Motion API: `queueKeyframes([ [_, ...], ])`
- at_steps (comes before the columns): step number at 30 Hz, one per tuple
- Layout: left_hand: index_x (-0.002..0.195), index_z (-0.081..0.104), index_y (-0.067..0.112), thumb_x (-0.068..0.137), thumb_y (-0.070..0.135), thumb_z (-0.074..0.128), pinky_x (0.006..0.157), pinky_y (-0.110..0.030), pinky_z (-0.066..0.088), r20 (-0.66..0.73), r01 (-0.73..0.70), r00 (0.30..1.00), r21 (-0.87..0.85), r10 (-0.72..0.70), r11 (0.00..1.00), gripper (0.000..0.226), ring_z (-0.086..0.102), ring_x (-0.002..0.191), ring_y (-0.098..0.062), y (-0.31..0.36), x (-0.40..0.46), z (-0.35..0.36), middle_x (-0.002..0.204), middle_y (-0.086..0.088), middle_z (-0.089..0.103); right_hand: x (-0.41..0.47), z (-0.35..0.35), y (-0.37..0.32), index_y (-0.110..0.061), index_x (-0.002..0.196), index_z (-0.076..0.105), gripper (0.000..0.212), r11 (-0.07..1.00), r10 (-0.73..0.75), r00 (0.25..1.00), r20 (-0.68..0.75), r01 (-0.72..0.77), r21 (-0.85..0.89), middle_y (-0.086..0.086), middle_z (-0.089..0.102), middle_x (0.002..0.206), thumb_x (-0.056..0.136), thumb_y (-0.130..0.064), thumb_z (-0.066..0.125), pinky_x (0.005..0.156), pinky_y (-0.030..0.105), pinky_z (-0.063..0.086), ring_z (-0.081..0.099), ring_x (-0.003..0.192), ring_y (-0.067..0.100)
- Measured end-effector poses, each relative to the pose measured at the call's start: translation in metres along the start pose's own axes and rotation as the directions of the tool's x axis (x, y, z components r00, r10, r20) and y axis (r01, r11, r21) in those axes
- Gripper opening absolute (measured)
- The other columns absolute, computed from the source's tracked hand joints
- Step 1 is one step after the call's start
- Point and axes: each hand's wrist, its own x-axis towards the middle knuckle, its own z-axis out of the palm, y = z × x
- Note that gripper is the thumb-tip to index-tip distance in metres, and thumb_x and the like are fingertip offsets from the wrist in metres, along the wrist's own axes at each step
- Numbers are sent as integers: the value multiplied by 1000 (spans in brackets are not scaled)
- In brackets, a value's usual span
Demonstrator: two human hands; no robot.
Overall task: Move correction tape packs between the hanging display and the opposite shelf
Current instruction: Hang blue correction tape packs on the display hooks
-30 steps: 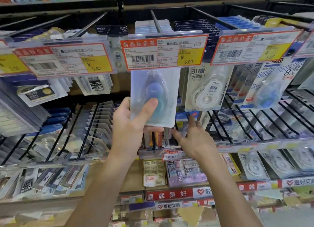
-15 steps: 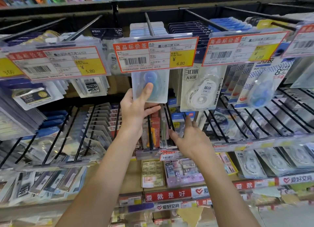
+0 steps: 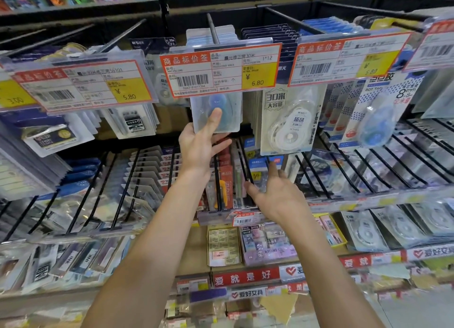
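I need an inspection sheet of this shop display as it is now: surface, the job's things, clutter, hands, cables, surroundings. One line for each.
Surface: hanging display of black pegs, no table seen.
Job's things: blue correction tape pack at the peg behind the 6.80 price tag; whether it hangs on the peg cannot be told.
Clutter: white 30-metre tape pack beside it; eraser packs on the shelf below.
Hands: left hand holds the blue pack, thumb on its front; right hand open by the lower pegs.
Cables: nothing seen.
Surroundings: more price tags and stationery packs on both sides.

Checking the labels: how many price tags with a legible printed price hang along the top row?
3: 5.80 tag at left, 6.80 tag centre, another 5.80 tag at right. Edge tags are cut off.
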Motion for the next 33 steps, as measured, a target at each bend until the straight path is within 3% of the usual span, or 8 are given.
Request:
queueKeyframes([
  [10,124,56,10,90,36,74,76,-38,63,-46,20,999,91,-16,996,46,76,92,-23,1,-4,1,114,-9,70,-5,-9,-4,-9,160,9,89,995,-24,999,-20,22,-97,18,31,159,98,-66,38,105,45,41,44,138,37],
  [14,106,50,21,86,42,77,66,-32,61,-109,13,994,352,28,936,40,73,94,-22,9,-12,-25,110,-7,68,-18,-18,2,-10,146,39,76,987,-56,998,-30,51,-155,15,55,138,96,-68,40,87,41,45,56,123,33],
  [17,118,49,19,88,47,72,76,-34,55,-28,-60,993,723,117,688,47,67,97,-20,11,-29,-58,110,-1,66,-37,-27,14,-14,129,53,63,991,-62,995,-83,51,-126,10,62,124,95,-66,45,80,38,44,59,114,30],
  [20,121,56,11,94,47,64,87,-39,46,154,-176,972,978,179,113,45,60,108,-29,14,-53,-86,115,-8,61,-60,-36,24,-13,134,53,60,990,-70,984,-162,49,-131,10,58,130,97,-60,48,94,42,45,53,123,31],
  [22,120,58,9,96,47,59,86,-43,46,191,-177,972,978,136,-107,45,59,109,-36,19,-68,-93,116,-15,62,-74,-39,31,-12,136,53,58,988,-82,966,-244,47,-147,11,57,133,98,-56,50,101,42,42,50,126,31],
  [25,118,58,12,97,48,57,82,-41,46,223,-212,974,956,37,-204,42,60,109,-34,24,-94,-100,116,-11,62,-100,-37,40,-12,142,49,60,995,-54,954,-295,28,-92,12,54,138,98,-53,53,103,42,40,47,128,32],
  [30,126,60,16,97,47,57,88,-46,52,285,-285,958,943,-27,-173,42,61,109,-34,16,-140,-105,121,-8,64,-146,-14,65,-12,136,57,52,998,-51,944,-326,34,-57,11,59,130,97,-45,58,95,39,43,51,124,33],
  [33,126,61,14,97,45,57,85,-48,51,410,-411,911,887,-54,-211,42,62,106,-38,2,-167,-96,119,-13,66,-179,3,87,-10,132,58,51,999,11,951,-308,-23,-37,11,59,128,97,-47,58,92,41,45,52,121,31],
])
